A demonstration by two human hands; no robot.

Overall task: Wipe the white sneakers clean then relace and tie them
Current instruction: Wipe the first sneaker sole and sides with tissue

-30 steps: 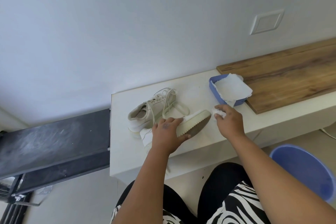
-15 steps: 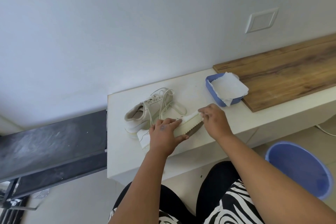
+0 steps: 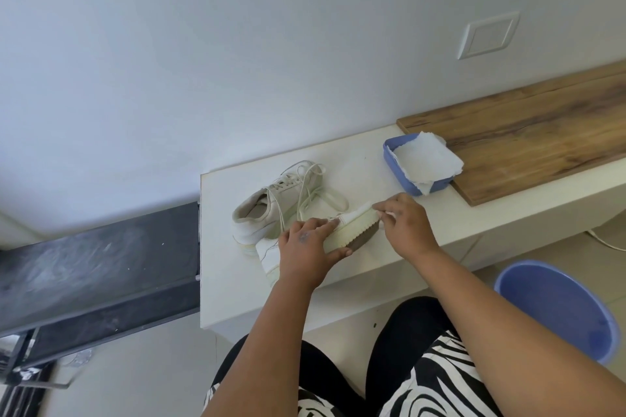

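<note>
Left hand [image 3: 306, 252] lies flat, fingers spread; right hand [image 3: 404, 225] curls, fingers pinched.

One head-worn camera, looking forward and steeply down over a white counter.

We have a single wide-angle view, so no second view overlaps it. We look from above our own lap, where zebra-print clothing [image 3: 437, 379] fills the bottom edge, with both forearms reaching away from us into the middle of the frame. The white counter [image 3: 237, 281] lies near, within arm's reach, and the plain wall [image 3: 237, 44] behind it fills the upper half. The lens bends straight edges and tilts the scene, so the counter rises toward the right. A blue bucket [image 3: 559, 308] on the floor sits at the lower right edge.
</note>
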